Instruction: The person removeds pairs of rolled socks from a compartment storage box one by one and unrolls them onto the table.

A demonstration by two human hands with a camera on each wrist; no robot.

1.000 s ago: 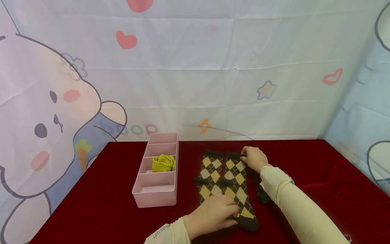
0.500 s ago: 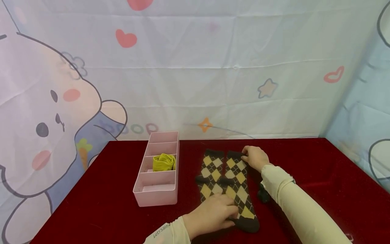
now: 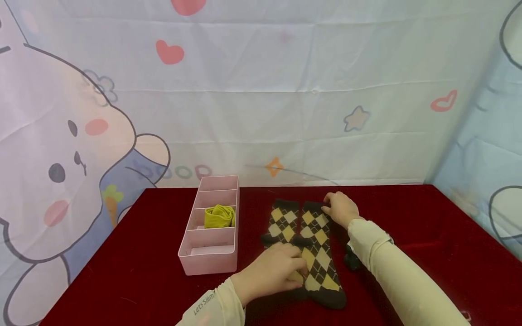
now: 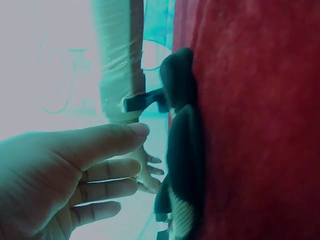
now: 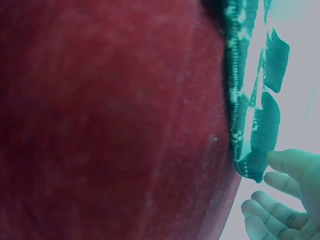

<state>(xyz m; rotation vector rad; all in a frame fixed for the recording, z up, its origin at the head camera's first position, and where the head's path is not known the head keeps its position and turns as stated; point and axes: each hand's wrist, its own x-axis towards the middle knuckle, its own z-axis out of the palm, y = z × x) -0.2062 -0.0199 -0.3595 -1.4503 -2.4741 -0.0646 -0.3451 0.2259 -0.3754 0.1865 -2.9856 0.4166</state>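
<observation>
The left hand [image 3: 274,271] is hovering over the left argyle sock [image 3: 282,225], fingers loosely extended. The right argyle sock [image 3: 322,258] is lying alongside, cuff [image 3: 312,207] toward the far edge of the tabletop [image 3: 122,271]. Toward the left edge, a pink organizer [image 3: 210,265] is holding a yellow cloth [image 3: 219,217]. The right hand [image 3: 342,209], fingers relaxed, is touching the cuff with its thumb.

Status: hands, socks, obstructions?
Left hand over left sock. Right hand at right sock's cuff. Socks side by side. Dark item by right sleeve, apart from socks.
</observation>
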